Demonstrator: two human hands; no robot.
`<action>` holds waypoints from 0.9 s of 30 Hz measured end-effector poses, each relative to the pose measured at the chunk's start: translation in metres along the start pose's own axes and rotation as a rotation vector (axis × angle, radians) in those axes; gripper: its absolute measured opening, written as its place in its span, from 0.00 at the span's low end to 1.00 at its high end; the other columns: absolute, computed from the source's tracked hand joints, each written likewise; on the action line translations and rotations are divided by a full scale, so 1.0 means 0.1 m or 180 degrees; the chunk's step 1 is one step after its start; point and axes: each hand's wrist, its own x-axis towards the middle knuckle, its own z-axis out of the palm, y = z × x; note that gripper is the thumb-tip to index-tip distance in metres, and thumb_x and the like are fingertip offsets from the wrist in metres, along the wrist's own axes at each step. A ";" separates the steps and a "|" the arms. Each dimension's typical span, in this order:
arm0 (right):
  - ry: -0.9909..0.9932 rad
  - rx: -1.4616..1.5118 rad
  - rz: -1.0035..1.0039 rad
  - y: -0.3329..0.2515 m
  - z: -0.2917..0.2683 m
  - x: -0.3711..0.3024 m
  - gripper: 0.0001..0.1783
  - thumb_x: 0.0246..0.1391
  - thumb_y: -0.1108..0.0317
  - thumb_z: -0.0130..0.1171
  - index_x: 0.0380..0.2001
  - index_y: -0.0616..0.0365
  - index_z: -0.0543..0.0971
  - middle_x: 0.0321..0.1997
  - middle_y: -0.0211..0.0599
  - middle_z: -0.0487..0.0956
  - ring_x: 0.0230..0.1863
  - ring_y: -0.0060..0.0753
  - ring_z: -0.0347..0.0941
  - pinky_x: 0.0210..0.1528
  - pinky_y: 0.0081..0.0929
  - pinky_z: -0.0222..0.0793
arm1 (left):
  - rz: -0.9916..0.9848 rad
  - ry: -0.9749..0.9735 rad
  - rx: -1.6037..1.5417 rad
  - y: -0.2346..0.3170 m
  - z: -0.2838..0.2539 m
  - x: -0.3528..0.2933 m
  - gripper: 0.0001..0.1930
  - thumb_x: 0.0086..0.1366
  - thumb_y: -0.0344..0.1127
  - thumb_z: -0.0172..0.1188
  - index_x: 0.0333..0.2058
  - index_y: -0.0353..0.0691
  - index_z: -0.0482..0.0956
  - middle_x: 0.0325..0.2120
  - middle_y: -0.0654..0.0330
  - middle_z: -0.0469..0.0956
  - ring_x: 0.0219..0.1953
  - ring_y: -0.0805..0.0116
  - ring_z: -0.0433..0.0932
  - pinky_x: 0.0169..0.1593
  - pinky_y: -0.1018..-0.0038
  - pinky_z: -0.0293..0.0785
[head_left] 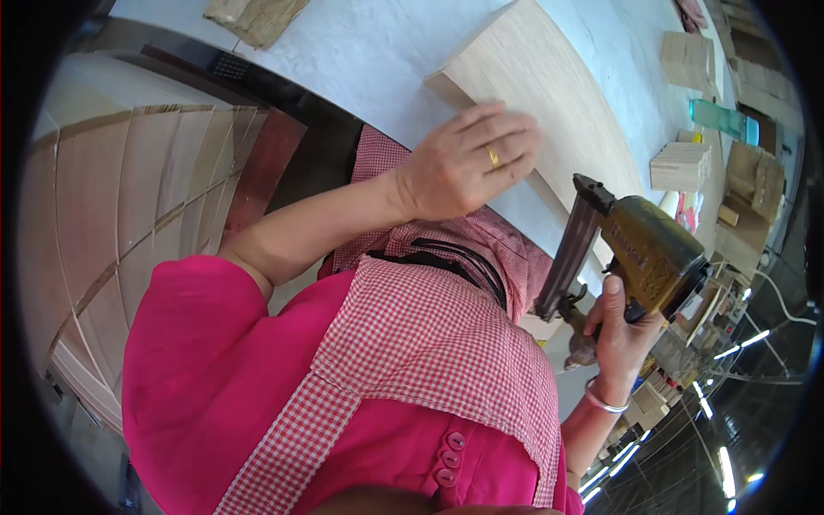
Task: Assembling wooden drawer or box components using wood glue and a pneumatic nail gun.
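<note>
Our L hand (468,163) is spread flat, fingers stretched out & blurred, w/ nothing visible in its grasp; our R hand (622,335) is wrapped round a brown-and-black nail gun (648,249), nose pointing to the far side. What matters most: the pale wood board (541,77) lies just beyond our L hand, long axis running from far L to near R, so the L hand is the nearer of the 2, its fingers over the board's near edge; we can't tell if they touch. The nail gun's nose shows in front of the board's near-R part, contact also unclear. Beneath is a pale worktop (369,51) w/ a rough wood offcut (257,17) at far L. Toward far R we've 2 stacks of small wood pieces (687,60), w/ a teal bottle (724,118) approx. between. Tall wood panels (103,232) stand L of us; strip lights (727,472) hang in the dim workshop at R.
</note>
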 end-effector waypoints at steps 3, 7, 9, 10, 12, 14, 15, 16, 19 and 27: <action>-0.0273 -0.0348 -0.0040 -0.24 -0.06 0.17 0.17 0.59 0.62 0.64 0.42 0.64 0.76 0.19 0.27 0.73 0.13 0.15 0.64 0.14 0.16 0.58 | -0.0032 0.0032 0.0321 0.10 0.03 -0.21 0.13 0.60 0.35 0.56 0.43 0.43 0.83 0.50 0.63 0.79 0.60 0.65 0.72 0.67 0.61 0.59; -0.0852 -0.1329 -0.0985 -0.37 -0.11 0.55 0.18 0.56 0.60 0.67 0.42 0.62 0.77 0.20 0.25 0.74 0.15 0.13 0.64 0.16 0.15 0.58 | -0.0002 -0.0006 0.0448 0.16 0.10 -0.34 0.16 0.61 0.37 0.55 0.47 0.42 0.79 0.53 0.62 0.75 0.63 0.66 0.67 0.69 0.58 0.54; -0.1075 -0.1746 -0.1483 -0.49 -0.02 0.63 0.18 0.56 0.60 0.68 0.42 0.62 0.77 0.20 0.25 0.74 0.15 0.13 0.64 0.16 0.15 0.58 | 0.0013 0.0114 0.0516 0.14 0.16 -0.47 0.16 0.62 0.37 0.55 0.48 0.42 0.78 0.54 0.62 0.75 0.64 0.68 0.66 0.70 0.57 0.53; -0.1189 -0.1571 -0.1412 -0.60 0.09 0.65 0.20 0.53 0.62 0.69 0.43 0.64 0.77 0.28 0.31 0.77 0.24 0.20 0.68 0.27 0.20 0.62 | 0.0088 0.0191 0.0485 0.13 0.18 -0.50 0.16 0.63 0.37 0.54 0.49 0.42 0.78 0.56 0.63 0.74 0.65 0.69 0.65 0.70 0.57 0.52; -0.1410 -0.1219 -0.1241 -0.80 0.28 0.70 0.23 0.49 0.65 0.73 0.44 0.68 0.78 0.43 0.41 0.82 0.43 0.34 0.77 0.48 0.30 0.71 | 0.0134 0.0299 0.0519 0.10 0.24 -0.54 0.17 0.64 0.38 0.54 0.50 0.43 0.77 0.57 0.63 0.73 0.65 0.70 0.64 0.70 0.56 0.51; -0.1532 -0.1270 -0.1259 -0.91 0.40 0.81 0.23 0.49 0.65 0.73 0.45 0.68 0.78 0.43 0.41 0.82 0.42 0.34 0.77 0.48 0.30 0.71 | 0.0199 0.0401 0.0634 0.05 0.28 -0.53 0.17 0.64 0.38 0.56 0.51 0.44 0.77 0.56 0.65 0.74 0.64 0.72 0.66 0.71 0.56 0.50; -0.1580 -0.1273 -0.1259 -0.95 0.43 0.82 0.23 0.49 0.65 0.73 0.45 0.67 0.77 0.43 0.41 0.82 0.42 0.33 0.77 0.48 0.30 0.71 | 0.0256 0.0448 0.0699 0.05 0.28 -0.53 0.18 0.64 0.38 0.57 0.52 0.45 0.78 0.56 0.66 0.74 0.63 0.73 0.68 0.71 0.56 0.50; -0.1625 -0.1273 -0.1251 -0.97 0.44 0.83 0.23 0.49 0.65 0.73 0.45 0.67 0.77 0.43 0.41 0.82 0.41 0.33 0.77 0.47 0.29 0.72 | 0.0225 0.0460 0.0735 0.06 0.28 -0.54 0.18 0.64 0.38 0.57 0.52 0.45 0.78 0.56 0.66 0.74 0.63 0.73 0.68 0.71 0.56 0.50; -0.1685 -0.1369 -0.1217 -1.00 0.46 0.90 0.24 0.49 0.65 0.73 0.46 0.67 0.77 0.43 0.41 0.82 0.41 0.33 0.77 0.47 0.30 0.71 | 0.0233 0.0386 0.0523 0.06 0.30 -0.56 0.18 0.63 0.38 0.58 0.53 0.45 0.77 0.57 0.66 0.73 0.64 0.72 0.65 0.71 0.56 0.50; -0.1769 -0.1673 -0.1108 -1.00 0.42 1.02 0.25 0.50 0.65 0.72 0.47 0.67 0.76 0.44 0.41 0.81 0.43 0.33 0.76 0.49 0.30 0.71 | 0.0280 0.0392 0.0535 0.03 0.35 -0.56 0.18 0.66 0.37 0.53 0.53 0.42 0.74 0.60 0.62 0.70 0.67 0.71 0.61 0.71 0.55 0.49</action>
